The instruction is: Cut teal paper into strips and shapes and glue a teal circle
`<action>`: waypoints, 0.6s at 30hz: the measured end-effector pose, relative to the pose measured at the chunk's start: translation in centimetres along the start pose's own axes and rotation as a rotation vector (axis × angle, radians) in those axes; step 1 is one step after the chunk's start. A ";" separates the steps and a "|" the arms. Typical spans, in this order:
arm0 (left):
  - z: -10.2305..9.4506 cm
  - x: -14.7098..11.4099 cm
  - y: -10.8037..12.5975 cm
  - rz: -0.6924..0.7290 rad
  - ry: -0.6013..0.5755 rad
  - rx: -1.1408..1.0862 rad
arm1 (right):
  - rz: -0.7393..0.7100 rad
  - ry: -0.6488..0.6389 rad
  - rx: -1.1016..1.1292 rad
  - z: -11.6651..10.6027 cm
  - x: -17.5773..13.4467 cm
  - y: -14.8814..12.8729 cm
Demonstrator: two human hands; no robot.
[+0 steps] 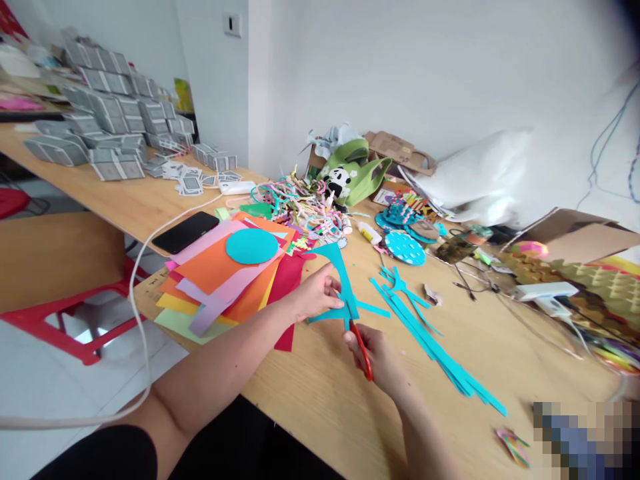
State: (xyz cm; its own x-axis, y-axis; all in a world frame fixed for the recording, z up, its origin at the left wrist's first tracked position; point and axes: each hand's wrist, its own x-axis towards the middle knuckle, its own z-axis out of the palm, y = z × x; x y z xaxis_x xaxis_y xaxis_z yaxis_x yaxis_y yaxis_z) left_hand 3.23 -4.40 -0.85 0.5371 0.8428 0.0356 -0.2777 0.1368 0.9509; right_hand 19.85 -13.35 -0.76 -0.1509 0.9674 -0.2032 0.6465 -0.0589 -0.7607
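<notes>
My left hand [320, 293] pinches a blue sheet of craft paper or felt [343, 270] with a curved piece cut out of it. Around the red handles of a pair of scissors [362, 352] my right hand [377, 360] is closed. Its blades meet the lower edge of the blue sheet, close to my left fingertips. A blue circle [252, 247] rests on a stack of coloured sheets [205, 273] left of my hands. Several long blue strips [440, 353] and a branched blue scrap [399, 283] lie to the right.
A black phone [186, 232] lies by the stack. Behind are a pile of colourful pipe cleaners [295, 200], a green panda bag [353, 175], a glue bottle [370, 233] and a dotted blue disc [405, 248]. Grey card bundles [117, 163] fill the far left. A white cable [135, 300] crosses the left side.
</notes>
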 end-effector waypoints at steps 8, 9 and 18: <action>0.2 -0.2 0.7 -0.024 0.006 -0.011 | 0.003 0.004 0.020 0.1 0.0 -0.1; 0.3 -0.3 0.7 -0.028 0.001 -0.014 | -0.003 0.006 0.023 0.1 0.0 -0.2; 0.3 -0.4 0.7 -0.042 -0.054 -0.031 | 0.008 0.005 0.041 0.1 0.0 -0.4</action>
State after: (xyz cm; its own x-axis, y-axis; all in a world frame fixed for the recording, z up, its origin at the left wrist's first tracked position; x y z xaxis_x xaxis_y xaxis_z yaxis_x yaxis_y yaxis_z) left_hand 3.00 -4.79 -0.12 0.5912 0.8064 0.0130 -0.2776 0.1883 0.9421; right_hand 19.53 -13.34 -0.52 -0.1424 0.9680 -0.2068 0.6167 -0.0767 -0.7835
